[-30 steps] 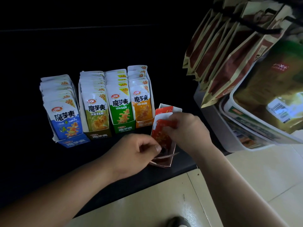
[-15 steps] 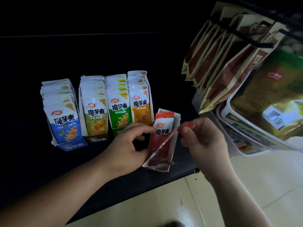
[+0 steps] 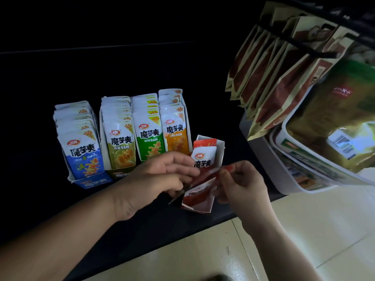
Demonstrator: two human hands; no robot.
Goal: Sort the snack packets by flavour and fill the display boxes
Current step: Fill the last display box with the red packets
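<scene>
Four full boxes (image 3: 95, 181) and hanging bags (image 3: 274, 88) flank red box (image 3: 200, 205); left hand (image 3: 158, 179) and right hand (image 3: 243, 183) fingers pinch red packet (image 3: 205, 175).

Large black characters 魔芋爽 sit under a small red oval logo reading 卫龙 on the front blue packet (image 3: 85, 157), olive packet (image 3: 121, 147), green packet (image 3: 149, 141), orange packet (image 3: 176, 135) and red packet (image 3: 204, 159). Yellow corner tags (image 3: 155, 119) on the packets read 20%. Flavour lines beneath are too small to read.
</scene>
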